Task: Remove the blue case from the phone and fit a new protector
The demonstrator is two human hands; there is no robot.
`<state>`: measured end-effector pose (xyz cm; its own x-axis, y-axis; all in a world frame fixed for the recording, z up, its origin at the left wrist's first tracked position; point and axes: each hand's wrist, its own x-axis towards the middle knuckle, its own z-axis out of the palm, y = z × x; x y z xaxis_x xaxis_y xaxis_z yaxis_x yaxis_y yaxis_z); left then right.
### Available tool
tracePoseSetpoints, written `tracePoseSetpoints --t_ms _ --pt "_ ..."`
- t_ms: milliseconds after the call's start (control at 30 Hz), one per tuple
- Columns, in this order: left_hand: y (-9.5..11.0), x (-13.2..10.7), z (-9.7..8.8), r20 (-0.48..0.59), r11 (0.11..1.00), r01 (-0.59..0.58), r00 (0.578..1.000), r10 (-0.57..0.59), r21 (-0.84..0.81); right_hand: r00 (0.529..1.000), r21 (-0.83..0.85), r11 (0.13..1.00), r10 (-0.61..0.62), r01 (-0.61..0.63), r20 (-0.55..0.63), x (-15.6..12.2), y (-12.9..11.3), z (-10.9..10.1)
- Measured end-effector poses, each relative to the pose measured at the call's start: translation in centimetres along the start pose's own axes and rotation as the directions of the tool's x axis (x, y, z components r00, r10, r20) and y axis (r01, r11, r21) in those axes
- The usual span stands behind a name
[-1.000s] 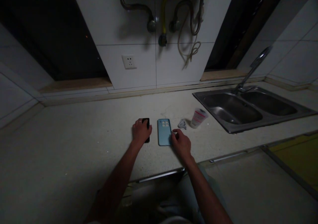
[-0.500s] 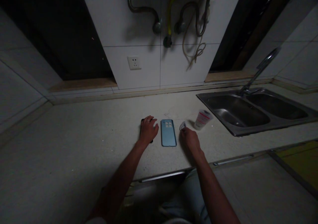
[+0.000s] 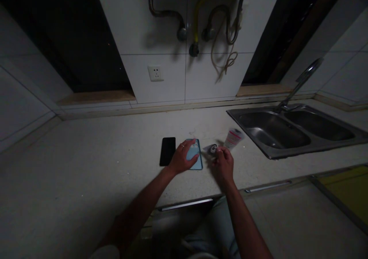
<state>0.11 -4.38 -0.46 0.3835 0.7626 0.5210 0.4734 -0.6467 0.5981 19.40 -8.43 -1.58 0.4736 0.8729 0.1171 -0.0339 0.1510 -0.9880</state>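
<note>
A black phone (image 3: 167, 151) lies flat on the counter. Beside it on the right is a light blue phone case (image 3: 196, 163), its camera cutouts at the far end. My left hand (image 3: 183, 158) is over the case with thumb and fingers apart; it covers part of the case, and whether it touches it I cannot tell. Between the fingertips of my right hand (image 3: 225, 162) is a small grey item with a ring-like shape (image 3: 213, 148), too blurred to name exactly. Just beyond that hand stands a clear plastic cup (image 3: 234, 138) with red print.
A steel double sink (image 3: 273, 130) with a tall faucet (image 3: 301, 82) is set in the counter (image 3: 94, 155) at the right. On the tiled wall are a power socket (image 3: 155, 73) and several hanging hoses (image 3: 196, 25). The counter's front edge runs close to my body.
My left hand has left the black phone and moved right over the blue case. My right hand has lifted the small grey item and turned it.
</note>
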Motion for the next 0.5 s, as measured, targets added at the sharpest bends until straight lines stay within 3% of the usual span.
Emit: tracePoseSetpoints --t_ms 67,133,233,400,500 --pt "0.8 0.0 0.7 0.019 0.988 0.043 0.999 -0.041 -0.145 0.993 0.113 0.987 0.106 -0.111 0.053 -0.7 -0.5 0.2" --pt "1.4 0.1 1.6 0.050 0.946 0.103 0.995 -0.092 -0.307 0.984 0.133 0.980 0.132 -0.148 0.121 -1.3 -1.1 0.3" --pt "2.0 0.5 2.8 0.193 0.801 0.292 0.956 -0.223 -0.523 0.979 0.115 0.984 0.113 -0.133 0.169 -1.8 -2.0 0.4" --pt "2.4 1.6 3.0 0.243 0.582 0.428 0.896 -0.371 -0.691 0.989 0.099 0.993 0.048 -0.063 0.143 -1.3 -2.8 -0.6" --pt "2.2 2.5 2.5 0.228 0.544 0.429 0.889 -0.397 -0.721 0.994 0.121 0.991 0.039 -0.051 0.105 -0.7 -2.9 -1.4"
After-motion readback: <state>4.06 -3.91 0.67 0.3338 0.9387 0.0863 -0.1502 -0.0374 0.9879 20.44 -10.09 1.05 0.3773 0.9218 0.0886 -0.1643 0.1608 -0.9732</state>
